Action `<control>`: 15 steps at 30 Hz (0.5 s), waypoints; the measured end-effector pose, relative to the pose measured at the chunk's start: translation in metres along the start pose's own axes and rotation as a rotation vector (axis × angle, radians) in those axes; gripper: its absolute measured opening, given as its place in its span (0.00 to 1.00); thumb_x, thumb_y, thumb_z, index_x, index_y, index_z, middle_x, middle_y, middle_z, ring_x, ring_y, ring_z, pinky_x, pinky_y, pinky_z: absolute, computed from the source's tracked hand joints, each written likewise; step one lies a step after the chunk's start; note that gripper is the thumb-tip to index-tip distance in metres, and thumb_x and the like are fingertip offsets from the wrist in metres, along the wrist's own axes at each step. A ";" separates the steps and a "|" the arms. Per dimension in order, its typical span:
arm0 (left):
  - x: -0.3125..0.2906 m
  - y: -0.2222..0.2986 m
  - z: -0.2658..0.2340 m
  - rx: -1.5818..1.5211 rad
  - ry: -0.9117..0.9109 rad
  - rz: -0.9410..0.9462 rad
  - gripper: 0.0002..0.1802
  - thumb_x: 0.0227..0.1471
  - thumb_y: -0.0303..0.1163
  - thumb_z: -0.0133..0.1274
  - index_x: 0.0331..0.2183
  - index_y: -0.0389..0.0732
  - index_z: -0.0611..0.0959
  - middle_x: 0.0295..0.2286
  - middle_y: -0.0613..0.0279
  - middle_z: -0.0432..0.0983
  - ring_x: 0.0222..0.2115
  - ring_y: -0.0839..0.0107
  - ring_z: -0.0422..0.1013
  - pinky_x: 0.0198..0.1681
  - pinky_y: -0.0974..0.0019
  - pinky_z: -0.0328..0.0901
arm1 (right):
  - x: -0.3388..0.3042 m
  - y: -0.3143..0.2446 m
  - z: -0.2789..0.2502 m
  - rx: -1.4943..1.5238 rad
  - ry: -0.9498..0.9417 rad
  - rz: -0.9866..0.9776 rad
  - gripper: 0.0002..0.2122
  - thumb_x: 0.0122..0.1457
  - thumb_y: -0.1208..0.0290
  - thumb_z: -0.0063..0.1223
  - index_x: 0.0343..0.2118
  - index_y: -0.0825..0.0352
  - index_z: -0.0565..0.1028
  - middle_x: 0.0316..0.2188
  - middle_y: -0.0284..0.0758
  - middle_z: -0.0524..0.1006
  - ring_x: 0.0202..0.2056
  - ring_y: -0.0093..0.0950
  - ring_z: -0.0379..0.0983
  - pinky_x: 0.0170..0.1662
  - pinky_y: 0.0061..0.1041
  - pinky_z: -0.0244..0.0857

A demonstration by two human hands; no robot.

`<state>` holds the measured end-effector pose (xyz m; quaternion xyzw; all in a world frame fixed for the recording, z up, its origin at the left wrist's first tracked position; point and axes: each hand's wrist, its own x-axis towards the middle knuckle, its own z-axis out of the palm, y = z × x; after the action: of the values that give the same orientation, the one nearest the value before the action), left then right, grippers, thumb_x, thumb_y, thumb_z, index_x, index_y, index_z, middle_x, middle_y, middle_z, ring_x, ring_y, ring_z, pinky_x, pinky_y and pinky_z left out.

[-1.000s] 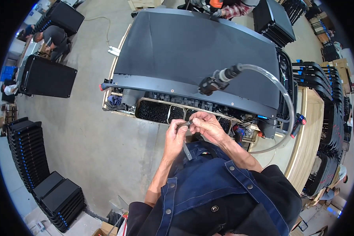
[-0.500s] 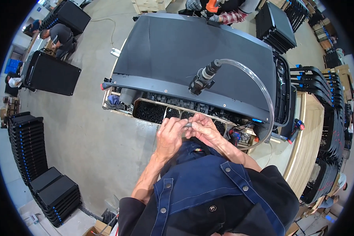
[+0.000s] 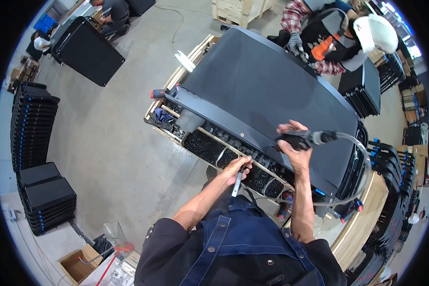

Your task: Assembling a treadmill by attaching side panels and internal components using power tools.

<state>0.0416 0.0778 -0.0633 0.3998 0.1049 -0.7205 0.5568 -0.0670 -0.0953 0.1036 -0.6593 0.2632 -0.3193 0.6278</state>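
Left fingers (image 3: pixel 243 162) close round a flat silvery strip (image 3: pixel 236 187), right fingers (image 3: pixel 296 126) round a black tool (image 3: pixel 298 141); smooth, long-edged panel (image 3: pixel 257 86) ahead, broad floor (image 3: pixel 109 124) left.

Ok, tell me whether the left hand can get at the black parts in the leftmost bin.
Probably yes: the left hand is close by, and those black parts look uncovered from above, though it holds a slim grey piece.

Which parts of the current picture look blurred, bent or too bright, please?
Head view: the right hand and its black tool look slightly blurred; head view: the far edge of the dark panel appears bowed; head view: glare whitens part of the upper-right rim.
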 end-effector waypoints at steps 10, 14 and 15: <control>0.110 0.019 -0.012 -0.191 -0.412 -0.140 0.13 0.50 0.42 0.64 0.34 0.47 0.80 0.27 0.67 0.75 0.24 0.74 0.68 0.22 0.73 0.58 | -0.013 -0.002 0.012 -0.165 -0.141 -0.182 0.27 0.44 0.80 0.73 0.49 0.65 0.75 0.51 0.44 0.78 0.50 0.34 0.75 0.56 0.38 0.69; 0.106 0.041 0.015 0.247 -0.269 -0.003 0.14 0.50 0.45 0.64 0.34 0.49 0.81 0.26 0.67 0.78 0.24 0.75 0.74 0.21 0.77 0.59 | -0.004 0.004 0.011 -0.046 0.107 -0.031 0.26 0.48 0.75 0.73 0.49 0.66 0.71 0.52 0.46 0.76 0.50 0.37 0.75 0.55 0.41 0.69; 0.107 0.045 0.017 0.190 -0.307 0.009 0.12 0.55 0.46 0.60 0.34 0.49 0.80 0.24 0.69 0.75 0.23 0.75 0.72 0.20 0.75 0.59 | 0.000 0.006 0.009 -0.042 0.109 -0.024 0.26 0.48 0.75 0.73 0.49 0.66 0.71 0.52 0.46 0.76 0.50 0.37 0.75 0.55 0.41 0.69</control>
<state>0.0670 -0.0252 -0.1128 0.3363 -0.0520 -0.7773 0.5292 -0.0599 -0.0896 0.0974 -0.6571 0.2957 -0.3567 0.5946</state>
